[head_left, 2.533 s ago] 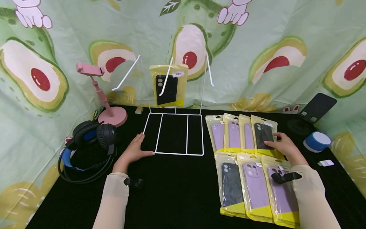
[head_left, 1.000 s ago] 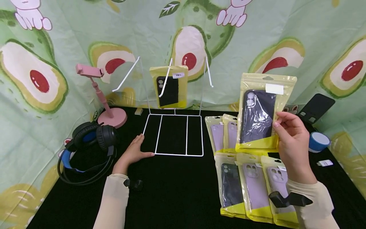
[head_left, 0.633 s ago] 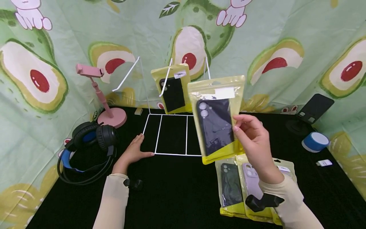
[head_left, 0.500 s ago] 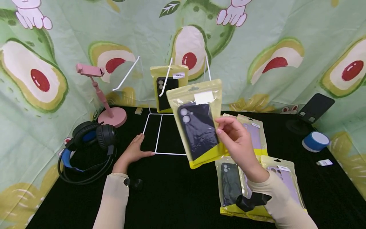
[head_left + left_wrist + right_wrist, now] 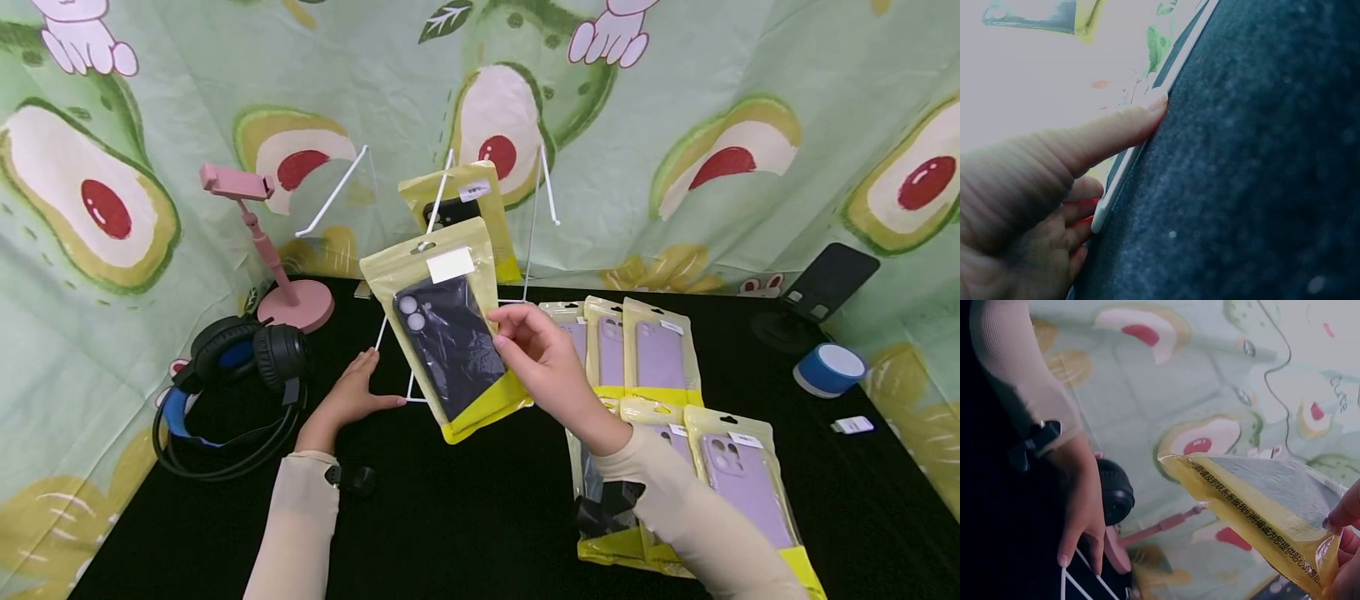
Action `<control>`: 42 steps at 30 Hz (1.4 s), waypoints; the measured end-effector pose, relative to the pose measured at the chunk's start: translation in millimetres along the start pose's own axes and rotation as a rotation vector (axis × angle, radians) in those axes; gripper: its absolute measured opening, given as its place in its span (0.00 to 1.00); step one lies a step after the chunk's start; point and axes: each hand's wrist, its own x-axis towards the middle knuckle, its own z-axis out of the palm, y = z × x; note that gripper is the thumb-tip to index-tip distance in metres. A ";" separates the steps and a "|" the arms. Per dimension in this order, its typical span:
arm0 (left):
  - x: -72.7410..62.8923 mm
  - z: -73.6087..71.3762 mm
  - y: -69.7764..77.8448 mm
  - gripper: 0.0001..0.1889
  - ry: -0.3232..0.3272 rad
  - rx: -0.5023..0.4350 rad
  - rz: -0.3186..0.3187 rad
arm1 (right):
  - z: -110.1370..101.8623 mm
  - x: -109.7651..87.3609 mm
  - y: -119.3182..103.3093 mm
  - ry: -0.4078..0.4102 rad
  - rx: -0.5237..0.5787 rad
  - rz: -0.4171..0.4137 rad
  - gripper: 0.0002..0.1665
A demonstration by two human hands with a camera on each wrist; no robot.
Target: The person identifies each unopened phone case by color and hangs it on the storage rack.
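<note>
My right hand (image 5: pixel 551 358) pinches the right edge of a yellow-edged clear bag holding a dark phone case (image 5: pixel 450 342). The bag tilts, its hang hole right at the tip of the middle hook (image 5: pixel 441 190) of a white wire display rack (image 5: pixel 534 225). Behind it, another bagged black phone case (image 5: pixel 501 237) hangs on the same hook, partly hidden. My left hand (image 5: pixel 352 396) rests at the rack base's front left corner, thumb and fingers extended; in the left wrist view the thumb lies against the white wire (image 5: pixel 1179 69). The right wrist view shows the held bag's printed yellow bottom (image 5: pixel 1254 519).
Several bagged phone cases (image 5: pixel 660 354) lie in two rows at the right. Headphones (image 5: pixel 281 358) and a pink phone stand (image 5: pixel 296 307) stand at the left. A phone on a holder (image 5: pixel 836 279), a blue round object (image 5: pixel 830 371) and a white USB stick (image 5: pixel 852 426) are far right.
My right hand has picked the dark bagged case from the back row and carried it left to the middle hook. The hanging bag behind has swung askew. My left hand has stayed put.
</note>
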 end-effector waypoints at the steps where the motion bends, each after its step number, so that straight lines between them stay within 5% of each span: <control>1: -0.1 0.1 0.0 0.53 0.000 -0.001 -0.009 | 0.7 2.4 2.7 0.006 -0.008 0.013 0.14; 23: 0.8 -1.0 5.2 0.54 -0.003 0.023 -0.066 | -0.8 82.7 59.1 0.220 -0.172 0.138 0.14; 33: 0.1 3.0 2.4 0.54 -0.019 0.014 -0.077 | -19.1 64.2 79.1 0.222 -0.189 0.226 0.13; 42: 1.6 0.8 5.7 0.54 -0.015 0.007 -0.073 | -67.0 24.4 94.6 0.247 -0.174 0.377 0.13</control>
